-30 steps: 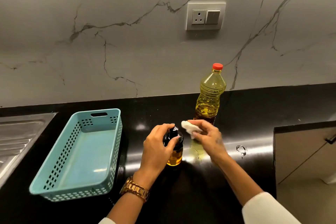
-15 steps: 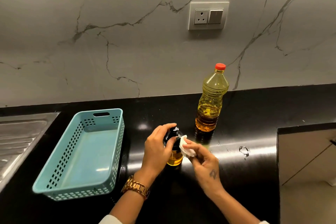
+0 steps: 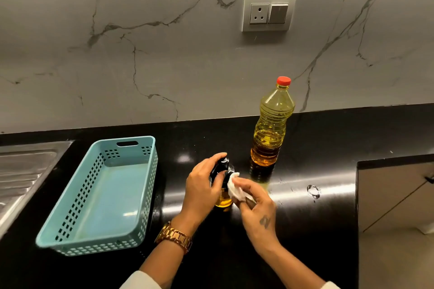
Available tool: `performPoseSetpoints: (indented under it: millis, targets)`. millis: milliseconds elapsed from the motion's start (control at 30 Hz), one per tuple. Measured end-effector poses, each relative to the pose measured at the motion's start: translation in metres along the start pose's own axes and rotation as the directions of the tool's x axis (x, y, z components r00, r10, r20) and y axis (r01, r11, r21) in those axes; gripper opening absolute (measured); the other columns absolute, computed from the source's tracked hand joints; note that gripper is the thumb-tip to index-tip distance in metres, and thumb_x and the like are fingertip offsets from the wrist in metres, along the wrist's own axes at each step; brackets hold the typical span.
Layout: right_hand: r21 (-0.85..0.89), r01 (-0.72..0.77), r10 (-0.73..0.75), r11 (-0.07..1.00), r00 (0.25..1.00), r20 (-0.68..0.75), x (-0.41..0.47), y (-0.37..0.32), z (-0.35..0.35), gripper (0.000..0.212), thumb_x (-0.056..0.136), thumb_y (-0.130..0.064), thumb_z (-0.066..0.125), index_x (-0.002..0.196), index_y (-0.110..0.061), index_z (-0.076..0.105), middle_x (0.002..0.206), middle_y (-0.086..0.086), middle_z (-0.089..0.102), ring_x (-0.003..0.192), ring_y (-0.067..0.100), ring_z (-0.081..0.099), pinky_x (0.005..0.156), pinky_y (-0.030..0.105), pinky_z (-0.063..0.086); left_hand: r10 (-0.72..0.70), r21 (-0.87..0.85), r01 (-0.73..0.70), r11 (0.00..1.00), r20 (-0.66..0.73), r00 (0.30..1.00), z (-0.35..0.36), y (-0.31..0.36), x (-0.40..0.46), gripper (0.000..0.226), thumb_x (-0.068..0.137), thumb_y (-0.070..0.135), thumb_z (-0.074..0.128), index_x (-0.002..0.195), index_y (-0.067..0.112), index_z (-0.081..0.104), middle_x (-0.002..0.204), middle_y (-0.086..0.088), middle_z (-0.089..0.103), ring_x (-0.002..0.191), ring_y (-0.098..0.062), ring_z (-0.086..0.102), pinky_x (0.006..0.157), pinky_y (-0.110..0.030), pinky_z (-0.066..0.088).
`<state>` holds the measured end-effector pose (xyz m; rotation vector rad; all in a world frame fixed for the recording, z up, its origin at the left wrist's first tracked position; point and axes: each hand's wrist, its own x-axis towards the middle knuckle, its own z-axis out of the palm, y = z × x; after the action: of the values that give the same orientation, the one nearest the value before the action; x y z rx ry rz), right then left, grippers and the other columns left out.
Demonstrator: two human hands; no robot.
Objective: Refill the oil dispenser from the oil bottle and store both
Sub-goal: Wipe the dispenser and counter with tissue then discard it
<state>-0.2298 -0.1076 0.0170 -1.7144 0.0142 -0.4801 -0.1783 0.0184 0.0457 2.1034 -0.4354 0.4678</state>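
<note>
While left hand (image 3: 199,185) wraps round dispenser (image 3: 223,195) to steady it, right hand (image 3: 256,202) pinches tissue (image 3: 234,189) vs its side, prob. wiping drips. Dispenser stands just R of basket (image 3: 150,145); capped oil bottle (image 3: 272,124) behind, further R.

On the countertop (image 3: 305,230), near the middle: oil dispenser (image 3: 223,199), upright, between left hand (image 3: 202,185) and right hand (image 3: 256,199). Left hand around it from the left side; right hand just right of it, with a tissue (image 3: 234,189) against its side. Behind and to the right, near the wall (image 3: 164,65): oil bottle (image 3: 272,129), upright, apart from the dispenser. Left of the hands: basket (image 3: 141,195), long side running from front to back. Further left, at the frame edge: sink drainboard (image 3: 25,171). On the wall, above the bottle and slightly left: socket plate (image 3: 269,12). At the right, lower than the countertop: cabinet front (image 3: 394,195).
</note>
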Motion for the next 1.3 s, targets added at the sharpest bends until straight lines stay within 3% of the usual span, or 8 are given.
performPoseSetpoints:
  millis: [167,267,367,500,633,867,1033,1300]
  targets:
    - [0.248,-0.265,0.233,0.932,0.961,0.150,0.005,0.008,-0.012,0.051,0.074,0.023,0.055,0.085,-0.024,0.074,0.096,-0.002,0.074,0.098,0.016,0.067,0.073,0.020,0.053,0.009,0.014,-0.009,1.000,0.030,1.000,-0.001,-0.002,0.002,0.044,0.085,0.007,0.060,0.126,0.023,0.055,0.112,0.009,0.061,0.105,-0.003,0.055,0.091,-0.018,0.045]
    - [0.173,-0.187,0.179,0.967,0.982,0.060,0.030,-0.003,-0.020,0.045,0.076,0.014,0.061,0.093,-0.026,0.070,0.099,-0.004,0.072,0.095,0.009,0.066,0.074,0.019,0.052,0.007,0.032,-0.007,0.999,0.026,1.000,0.001,-0.001,0.002,0.044,0.085,0.008,0.059,0.127,0.023,0.054,0.114,0.007,0.061,0.106,-0.003,0.053,0.092,-0.015,0.043]
    - [-0.109,-0.010,0.020,0.994,0.996,0.089,0.057,-0.018,-0.018,0.040,0.082,0.006,0.060,0.106,-0.025,0.068,0.105,-0.008,0.067,0.099,0.004,0.060,0.080,0.015,0.050,0.001,0.056,-0.003,0.998,0.023,1.000,0.004,0.000,0.000,0.044,0.087,0.010,0.059,0.128,0.022,0.053,0.117,0.005,0.060,0.109,-0.007,0.053,0.093,-0.020,0.044]
    - [-0.343,0.209,-0.116,0.916,0.955,0.272,0.065,-0.024,-0.001,0.038,0.088,0.003,0.050,0.118,-0.018,0.062,0.114,-0.001,0.064,0.103,0.001,0.055,0.084,0.003,0.041,0.013,0.084,-0.010,0.996,-0.028,1.000,0.007,0.001,0.000,0.043,0.086,0.012,0.062,0.126,0.025,0.056,0.110,0.004,0.055,0.100,-0.011,0.054,0.083,-0.021,0.048]
    - [-0.426,0.309,-0.248,0.850,0.949,0.194,0.053,-0.019,0.000,0.038,0.086,0.006,0.051,0.118,-0.012,0.062,0.110,0.003,0.066,0.100,0.002,0.056,0.084,0.003,0.042,0.036,0.108,-0.033,0.994,-0.029,0.999,0.008,0.000,0.000,0.047,0.084,0.008,0.063,0.128,0.024,0.055,0.092,0.007,0.050,0.081,-0.009,0.051,0.069,-0.018,0.045]
    - [-0.403,0.306,-0.254,0.862,0.951,0.178,0.033,-0.022,-0.013,0.040,0.078,0.009,0.062,0.111,-0.014,0.066,0.104,-0.011,0.062,0.098,-0.004,0.055,0.083,0.001,0.041,0.049,0.105,-0.047,0.993,-0.025,0.998,0.009,0.002,-0.002,0.048,0.085,0.008,0.063,0.130,0.022,0.053,0.092,0.012,0.050,0.080,-0.006,0.050,0.069,-0.010,0.042]
    - [-0.112,-0.063,0.084,0.992,0.976,0.199,0.065,-0.030,-0.036,0.039,0.078,0.006,0.062,0.098,-0.027,0.069,0.097,-0.010,0.069,0.094,0.010,0.063,0.076,0.020,0.053,0.062,0.087,-0.060,0.994,-0.024,0.998,0.007,0.003,-0.003,0.045,0.086,0.010,0.062,0.128,0.024,0.054,0.096,0.011,0.052,0.085,-0.006,0.052,0.075,-0.014,0.045]
    - [-0.357,0.207,-0.131,0.911,0.966,0.225,0.054,-0.023,0.000,0.035,0.090,0.001,0.050,0.121,-0.013,0.060,0.117,0.003,0.064,0.105,0.001,0.053,0.086,0.001,0.040,0.053,0.078,-0.051,0.996,-0.031,0.998,0.009,0.005,-0.004,0.047,0.085,0.002,0.061,0.127,0.022,0.055,0.104,0.005,0.059,0.093,-0.001,0.052,0.084,-0.004,0.040]
